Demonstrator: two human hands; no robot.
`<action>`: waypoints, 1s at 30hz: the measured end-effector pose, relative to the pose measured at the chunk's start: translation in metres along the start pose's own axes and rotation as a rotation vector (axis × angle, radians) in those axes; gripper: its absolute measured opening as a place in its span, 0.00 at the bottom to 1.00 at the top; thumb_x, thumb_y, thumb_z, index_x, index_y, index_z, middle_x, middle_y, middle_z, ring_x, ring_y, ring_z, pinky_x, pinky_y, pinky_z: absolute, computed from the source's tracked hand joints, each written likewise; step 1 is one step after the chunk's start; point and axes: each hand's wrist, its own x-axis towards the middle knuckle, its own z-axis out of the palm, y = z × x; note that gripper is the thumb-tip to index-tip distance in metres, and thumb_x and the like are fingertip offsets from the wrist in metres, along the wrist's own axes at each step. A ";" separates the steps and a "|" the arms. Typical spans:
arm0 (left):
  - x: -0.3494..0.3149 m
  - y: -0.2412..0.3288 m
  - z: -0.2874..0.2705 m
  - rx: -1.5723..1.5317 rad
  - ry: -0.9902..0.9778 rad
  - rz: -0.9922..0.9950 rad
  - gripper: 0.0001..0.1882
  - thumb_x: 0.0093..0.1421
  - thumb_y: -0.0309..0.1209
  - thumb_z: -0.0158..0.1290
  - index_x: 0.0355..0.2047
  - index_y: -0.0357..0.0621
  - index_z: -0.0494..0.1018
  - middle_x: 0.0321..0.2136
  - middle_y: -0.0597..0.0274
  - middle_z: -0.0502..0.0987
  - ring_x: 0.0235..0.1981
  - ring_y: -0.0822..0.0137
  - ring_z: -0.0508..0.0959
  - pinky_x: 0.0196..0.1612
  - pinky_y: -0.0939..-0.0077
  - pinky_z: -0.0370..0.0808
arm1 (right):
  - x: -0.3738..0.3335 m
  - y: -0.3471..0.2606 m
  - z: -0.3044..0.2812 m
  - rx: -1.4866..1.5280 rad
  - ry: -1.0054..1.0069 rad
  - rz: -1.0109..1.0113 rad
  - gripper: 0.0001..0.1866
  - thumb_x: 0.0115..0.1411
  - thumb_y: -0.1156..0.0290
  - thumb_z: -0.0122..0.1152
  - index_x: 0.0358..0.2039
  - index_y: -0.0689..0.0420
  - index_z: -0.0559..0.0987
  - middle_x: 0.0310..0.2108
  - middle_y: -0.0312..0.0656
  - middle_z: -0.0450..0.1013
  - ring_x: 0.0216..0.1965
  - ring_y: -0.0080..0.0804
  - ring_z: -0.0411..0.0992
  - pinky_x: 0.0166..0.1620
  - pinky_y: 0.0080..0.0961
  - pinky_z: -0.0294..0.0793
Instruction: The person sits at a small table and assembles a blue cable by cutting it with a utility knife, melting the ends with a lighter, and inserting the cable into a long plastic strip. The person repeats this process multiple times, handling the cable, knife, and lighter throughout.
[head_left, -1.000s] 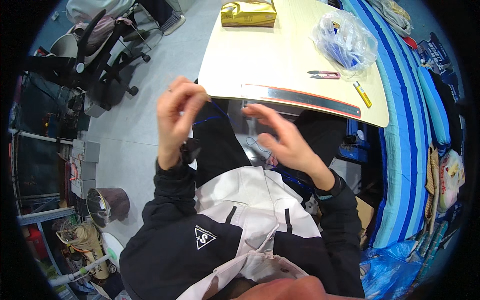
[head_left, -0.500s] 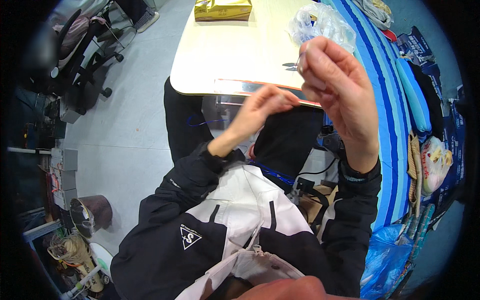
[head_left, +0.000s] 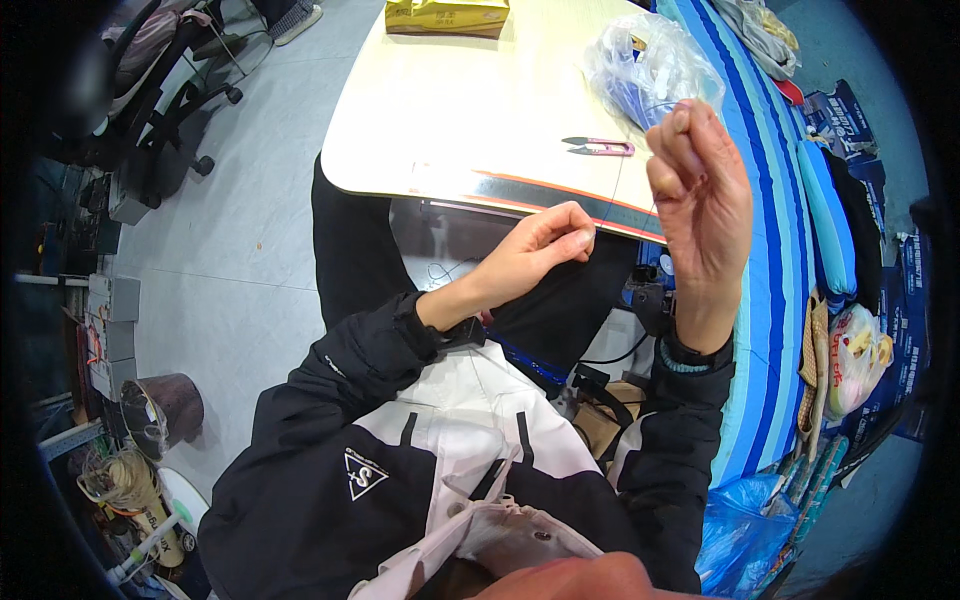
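My right hand [head_left: 702, 190] is raised over the table's right end, thumb and fingertips pinched on a thin dark thread [head_left: 617, 185]. That thread runs down toward my left hand [head_left: 535, 255], whose fingers are curled closed at the table's near edge, above my lap. Whether a needle sits in the right fingertips is too small to make out. Pink-handled thread snips [head_left: 600, 147] lie on the table between the hands and a clear plastic bag [head_left: 650, 70]. Below the left hand, a loose curl of thread [head_left: 440, 273] hangs by my knees.
A pale table [head_left: 440, 110] carries a yellow box [head_left: 447, 18] at its far side and a dark, orange-edged strip [head_left: 550, 195] along its near edge. Blue striped cloth [head_left: 765, 280] runs down the right. An office chair [head_left: 165, 130] and a waste bin [head_left: 175, 410] stand left.
My right hand has moved right and slightly down, uncovering the snips' handles. My left hand has lowered a little toward my lap, and the thread between the hands now shows.
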 end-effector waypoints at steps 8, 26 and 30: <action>0.015 -0.007 0.011 0.022 0.177 0.115 0.09 0.68 0.30 0.43 0.39 0.36 0.68 0.34 0.64 0.73 0.34 0.75 0.69 0.41 0.82 0.68 | -0.007 0.000 0.026 -0.030 -0.009 0.034 0.06 0.66 0.71 0.50 0.38 0.60 0.71 0.21 0.26 0.56 0.20 0.11 0.48 0.20 0.10 0.47; 0.017 -0.017 0.011 -0.242 -0.079 -0.016 0.08 0.69 0.32 0.41 0.41 0.39 0.64 0.33 0.55 0.75 0.35 0.68 0.76 0.43 0.75 0.73 | 0.008 -0.004 0.020 0.130 -0.097 -0.022 0.08 0.68 0.67 0.48 0.38 0.59 0.71 0.17 0.24 0.50 0.19 0.12 0.46 0.19 0.11 0.43; -0.010 0.004 -0.015 -0.252 -0.076 -0.217 0.06 0.69 0.31 0.43 0.37 0.43 0.63 0.21 0.70 0.62 0.18 0.80 0.60 0.23 0.84 0.64 | 0.010 -0.025 -0.008 -0.048 0.023 -0.116 0.07 0.66 0.69 0.51 0.39 0.59 0.73 0.18 0.25 0.55 0.20 0.11 0.49 0.19 0.09 0.44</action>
